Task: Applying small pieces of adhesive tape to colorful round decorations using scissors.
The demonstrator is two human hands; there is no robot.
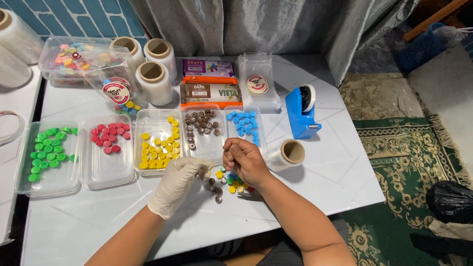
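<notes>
At the centre of a white desk (315, 162), a gloved left hand (178, 183) and bare right hand (245, 160) curl closed over a loose pile of coloured round candies (227, 181); what each pinches is hidden. At ten to twelve o'clock, clear trays (156, 118) hold candies sorted by colour.

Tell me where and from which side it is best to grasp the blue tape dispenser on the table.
Grip the blue tape dispenser across its two flat side walls at the low middle of the body, coming from above. It stands upright with bare table around it. The tape roll sits at its far end and the cutter probably at the near end, so avoid both.
</notes>
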